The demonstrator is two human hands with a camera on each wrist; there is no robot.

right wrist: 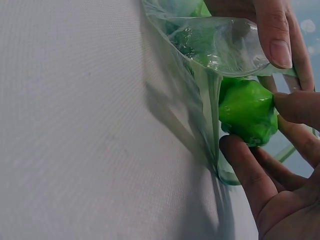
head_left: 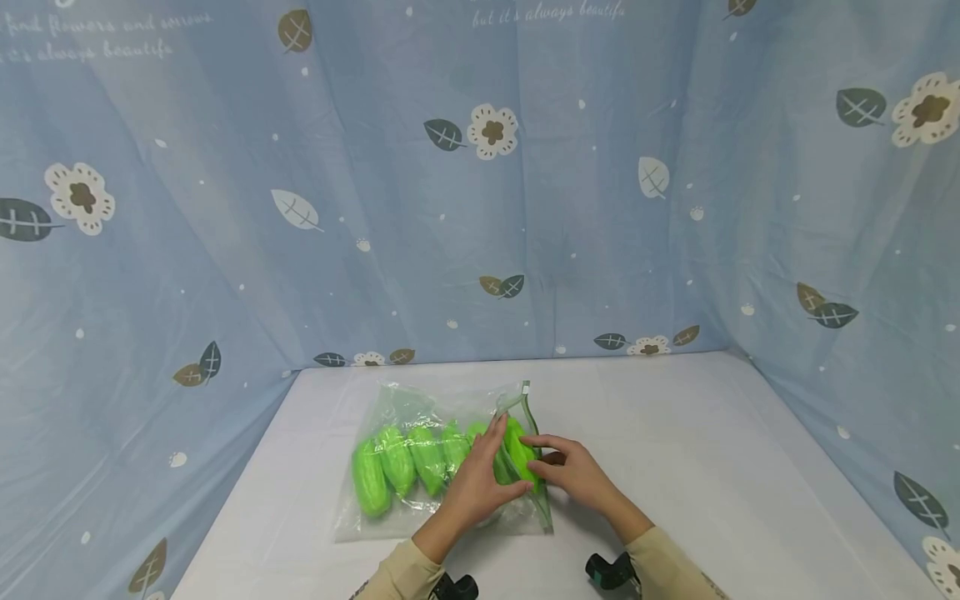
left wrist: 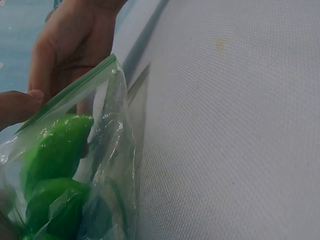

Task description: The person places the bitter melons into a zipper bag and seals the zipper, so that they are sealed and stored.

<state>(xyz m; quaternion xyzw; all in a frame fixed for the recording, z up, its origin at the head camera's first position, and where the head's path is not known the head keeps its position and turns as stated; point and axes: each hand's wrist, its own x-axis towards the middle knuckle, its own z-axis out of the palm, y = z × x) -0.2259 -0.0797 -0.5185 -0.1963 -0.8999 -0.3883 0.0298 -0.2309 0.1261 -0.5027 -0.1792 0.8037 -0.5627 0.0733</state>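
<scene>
A clear zip bag with a green-edged mouth lies on the table, holding several bright green bitter melons in a row. My left hand holds the bag at its mouth, thumb and fingers spread along the lifted rim. At the opening on the right side, my right hand grips one bitter melon between thumb and fingers. That melon's blunt, bumpy end sticks out toward the right palm, while its other end is inside the bag. The left fingertips are partly hidden behind the plastic.
White cloth covers the table. Blue patterned curtains hang behind it and along both sides. Dark wrist cameras sit beneath the forearms.
</scene>
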